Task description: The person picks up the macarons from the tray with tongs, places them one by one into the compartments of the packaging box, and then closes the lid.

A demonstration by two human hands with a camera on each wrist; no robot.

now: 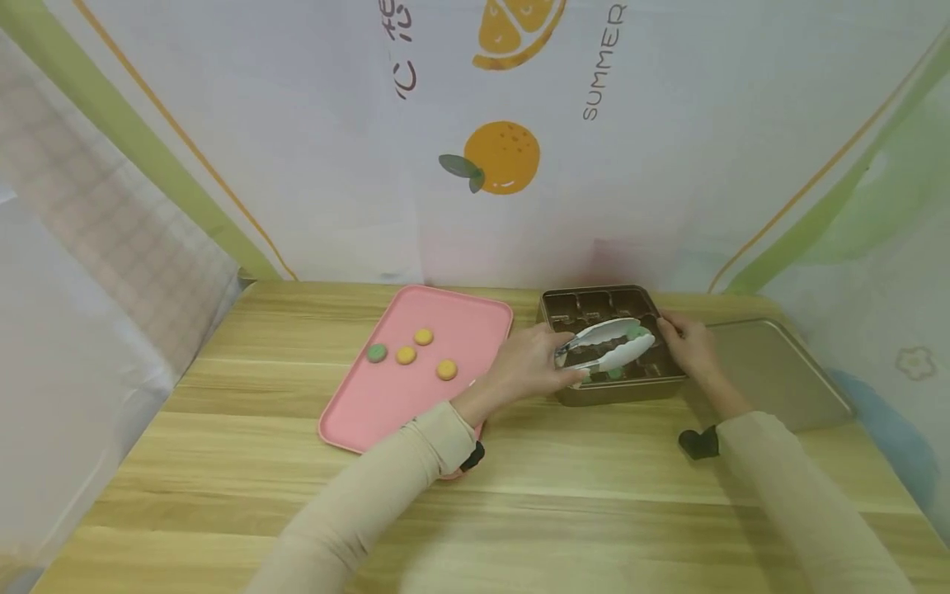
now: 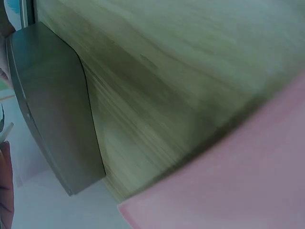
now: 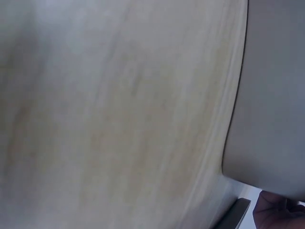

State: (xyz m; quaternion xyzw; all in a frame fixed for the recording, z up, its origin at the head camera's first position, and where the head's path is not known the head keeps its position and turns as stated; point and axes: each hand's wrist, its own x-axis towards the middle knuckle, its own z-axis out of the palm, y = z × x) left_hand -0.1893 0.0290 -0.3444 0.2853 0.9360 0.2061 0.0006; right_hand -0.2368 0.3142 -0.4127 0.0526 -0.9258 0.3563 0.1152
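Note:
My left hand (image 1: 529, 360) grips a pair of tongs (image 1: 626, 353) with white scalloped tips, held over a metal box (image 1: 623, 393). Between the tips shows a green macaron (image 1: 637, 332). Brown divided compartments (image 1: 594, 303) fill the box, and another green macaron (image 1: 614, 373) sits in the front part, partly hidden by the tongs. At the box's right side, my right hand (image 1: 692, 351) holds the rim, thumb on top. The wrist views mainly show the box's outer wall (image 2: 52, 105), with the right hand's fingers (image 3: 276, 212) at its edge.
Left of the box lies a pink tray (image 1: 371, 425) with three yellow macarons (image 1: 424, 337) and a green one (image 1: 377, 353). A flat metal lid (image 1: 779, 371) rests right of the box. Behind the wooden table (image 1: 564, 511) hangs a printed cloth (image 1: 334, 165).

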